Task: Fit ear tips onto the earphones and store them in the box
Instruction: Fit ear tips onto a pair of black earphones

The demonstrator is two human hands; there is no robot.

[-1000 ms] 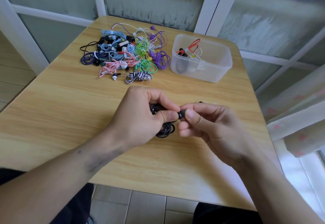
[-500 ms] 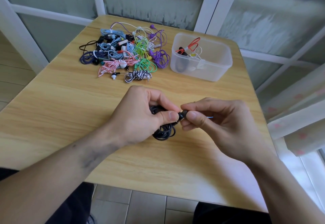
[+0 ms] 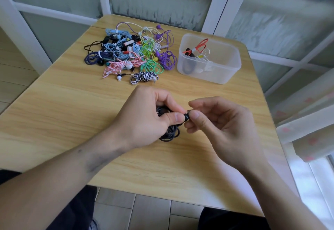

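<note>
Earbud: black (image 3: 186,117), pinched between both hands over tabletop (image 3: 72,112).
L hand (image 3: 144,117): grips bud + cable coil (image 3: 169,133).
R hand (image 3: 222,121): fingertips pinch tip; push straight, twist till seated.

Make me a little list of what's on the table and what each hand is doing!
left hand: grips black earphones, coiled cord under it
right hand: pinches black ear tip at the earbud
pile of earphones: many colours, far side of table
striped earphones: black and white, nearest of the pile
box: clear plastic, open, a few earphones inside
</note>
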